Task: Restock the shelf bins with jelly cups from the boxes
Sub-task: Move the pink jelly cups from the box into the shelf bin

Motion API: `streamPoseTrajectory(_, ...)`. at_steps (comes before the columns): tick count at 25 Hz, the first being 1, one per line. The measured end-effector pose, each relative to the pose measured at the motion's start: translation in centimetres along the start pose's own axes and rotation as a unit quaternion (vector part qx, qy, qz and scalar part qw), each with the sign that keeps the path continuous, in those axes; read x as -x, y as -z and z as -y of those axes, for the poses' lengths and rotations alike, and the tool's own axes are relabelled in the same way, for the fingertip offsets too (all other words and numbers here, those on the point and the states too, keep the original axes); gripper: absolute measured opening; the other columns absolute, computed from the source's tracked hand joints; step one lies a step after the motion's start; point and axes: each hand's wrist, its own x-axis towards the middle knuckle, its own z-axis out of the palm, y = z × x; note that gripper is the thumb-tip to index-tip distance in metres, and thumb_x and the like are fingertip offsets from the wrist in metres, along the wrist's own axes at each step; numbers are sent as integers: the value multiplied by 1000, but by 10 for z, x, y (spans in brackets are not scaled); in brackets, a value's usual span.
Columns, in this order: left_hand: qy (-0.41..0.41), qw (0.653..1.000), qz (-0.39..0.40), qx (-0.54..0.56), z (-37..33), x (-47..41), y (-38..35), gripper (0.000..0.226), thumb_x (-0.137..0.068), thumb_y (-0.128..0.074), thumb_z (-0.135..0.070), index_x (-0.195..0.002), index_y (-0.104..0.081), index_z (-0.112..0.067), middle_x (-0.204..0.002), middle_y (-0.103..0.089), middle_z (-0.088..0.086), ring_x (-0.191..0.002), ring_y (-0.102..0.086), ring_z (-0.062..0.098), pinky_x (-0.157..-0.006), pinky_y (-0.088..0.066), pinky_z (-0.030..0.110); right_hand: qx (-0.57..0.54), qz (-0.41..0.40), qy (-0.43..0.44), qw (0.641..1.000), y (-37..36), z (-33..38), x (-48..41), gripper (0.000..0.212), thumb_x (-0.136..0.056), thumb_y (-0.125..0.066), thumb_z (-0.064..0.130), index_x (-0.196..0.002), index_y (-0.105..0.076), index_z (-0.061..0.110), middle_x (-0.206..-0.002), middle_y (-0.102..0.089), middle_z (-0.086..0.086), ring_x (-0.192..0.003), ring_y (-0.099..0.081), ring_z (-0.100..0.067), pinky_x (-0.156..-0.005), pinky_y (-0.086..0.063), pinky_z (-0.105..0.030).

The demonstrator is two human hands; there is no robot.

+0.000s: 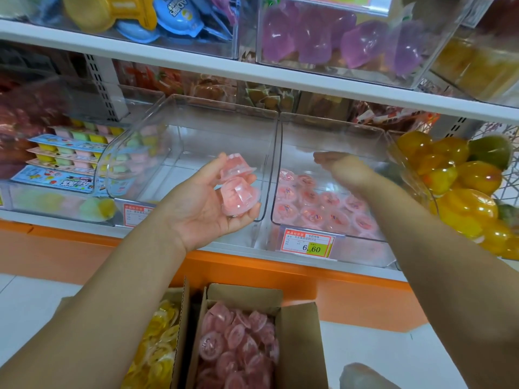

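- Two pink jelly cups (238, 189) lie stacked in L hand (202, 211); palm up, fingers curled round them; held in front of middle clear bin (196, 122), just left of the wall between the bins
- R hand (346, 171) reaches over right clear bin (331, 130); fingers stretched out & released, nothing in them; a bit blurred
- binned cups (314, 206), same pink, cover that bin's floor, lids up; price tag (307, 244) on its front
- below the orange shelf edge (252, 266): open cardboard box (297, 332) w/ boxed pink cups (238, 352); touching its left side, 2nd box (182, 318) w/ yellow cups (161, 346)
- yellow fruit jellies (460, 192) piled in bin at far right
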Motion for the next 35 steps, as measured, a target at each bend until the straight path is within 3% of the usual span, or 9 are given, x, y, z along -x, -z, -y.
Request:
streamPoseTrajectory(4, 22, 998, 2, -64, 4, 6, -9, 39, -90, -60, -49, -109, -69, -17, -102, -73, 7, -90, -66, 26, -63, -61, 35, -102, 55, 86, 990, 6, 37, 28, 21, -91, -62, 10, -104, -69, 26, -109, -72, -2, -102, -66, -18, -90, -51, -32)
streamPoseTrajectory(10, 30, 984, -28, -172, 8, 12, -20, 50, -90, -54, -62, -112, -71, -21, -98, -77, 5, -82, -73, 22, -49, -58, 25, -92, 174, 181, 964, -20, 73, 69, 39, -81, -72, 13, -115, -65, 31, -111, -68, 13, -94, -59, -12, -93, -49, -29)
streamPoseTrajectory(15, 49, 984, 6, -173, 7, 11, -22, 55, -92, -48, -63, -120, -69, -20, -107, -76, 7, -84, -73, 22, -49, -59, 26, -99, 91, 217, 967, -31, 75, 72, 15, -89, -65, 9, -95, -69, 22, -98, -72, -1, -85, -65, -16, -82, -53, -27)
streamPoseTrajectory(18, 28, 988, 18, -148, 4, 8, -20, 40, -87, -62, -44, -114, -67, -15, -111, -75, 9, -84, -74, 19, -57, -62, 30, -111, -79, 172, 976, -15, 58, 47, 12, -95, -55, 8, -93, -64, 15, -83, -66, -2, -70, -60, -11, -70, -51, -28)
streamPoseTrajectory(21, -14, 995, 23, -94, -1, 5, -13, 46, -73, -71, -22, -118, -66, -13, -127, -66, 14, -91, -73, 23, -62, -61, 33, 191, -158, 5, 969, 20, 16, -4, 22, -99, -47, 15, -109, -63, 3, -102, -65, -15, -95, -61, -29, -84, -47, -35)
streamPoseTrajectory(24, -25, 998, 39, -48, -7, 3, -9, 51, -74, -69, -15, -125, -63, -11, -132, -62, 19, -101, -71, 27, -65, -61, 35, 432, -95, -110, 890, 29, -25, -36, 27, -96, -49, 14, -119, -61, 6, -120, -61, -12, -110, -58, -26, -95, -49, -33)
streamPoseTrajectory(28, -19, 998, 52, -13, -10, 4, -6, 56, -70, -71, -7, -125, -60, -7, -135, -59, 23, -114, -66, 31, -65, -62, 35, 351, -93, -128, 923, 16, -53, -53, 24, -93, -54, 13, -115, -62, 10, -111, -58, -7, -101, -56, -23, -88, -48, -29)
streamPoseTrajectory(33, -29, 999, 35, -29, -9, 3, -6, 27, -86, -65, -16, -112, -65, -6, -129, -63, 22, -108, -69, 30, -63, -62, 31, 244, -48, -142, 958, 0, -54, -56, 32, -99, -44, 13, -128, -56, 8, -132, -58, -9, -120, -55, -25, -97, -46, -29)
streamPoseTrajectory(35, -29, 998, 31, -41, -9, 3, -8, 19, -93, -61, -25, -102, -69, -10, -126, -66, 20, -109, -70, 29, -63, -62, 31, 360, -4, -95, 928, 1, -45, -45, 41, -102, -41, 16, -141, -45, 5, -147, -44, -12, -134, -43, -25, -105, -35, -27)
